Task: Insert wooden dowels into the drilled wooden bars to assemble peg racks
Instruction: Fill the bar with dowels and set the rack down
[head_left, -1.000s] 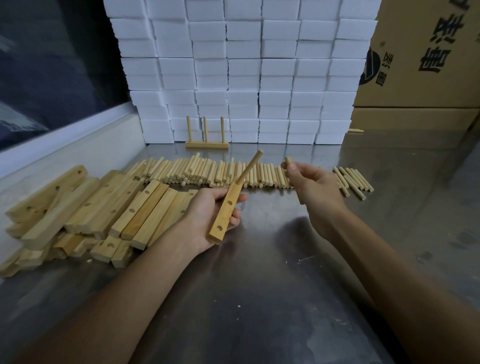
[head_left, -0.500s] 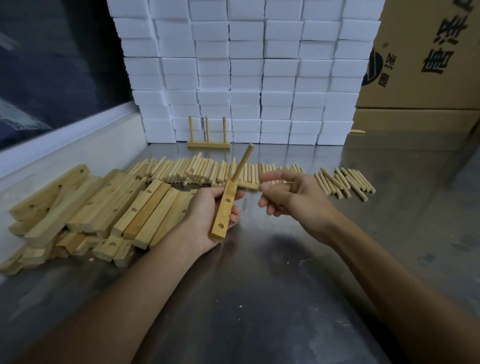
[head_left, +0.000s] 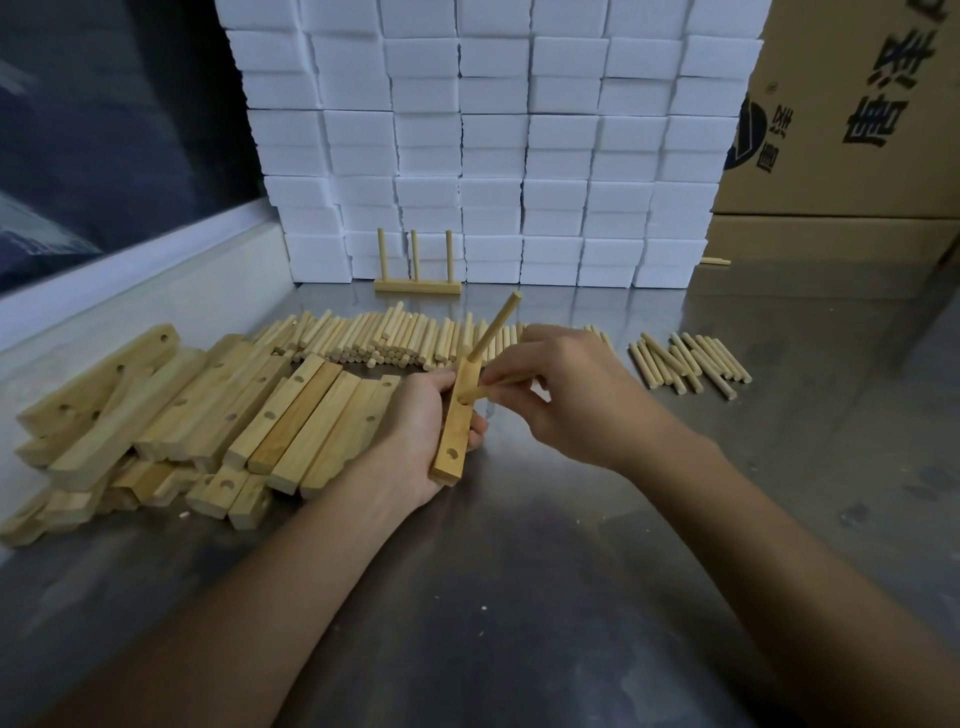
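Now the right hand (head_left: 566, 389) has brought its pinched short wooden dowel (head_left: 496, 387) sideways to the middle hole of the drilled pale wooden bar (head_left: 457, 421), gripped by the left hand (head_left: 415, 431).

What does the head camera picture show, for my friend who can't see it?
The left hand holds a drilled wooden bar with one dowel already in it, while the right hand pushes a second dowel at its middle hole. Loose dowels and spare bars lie on the metal table.
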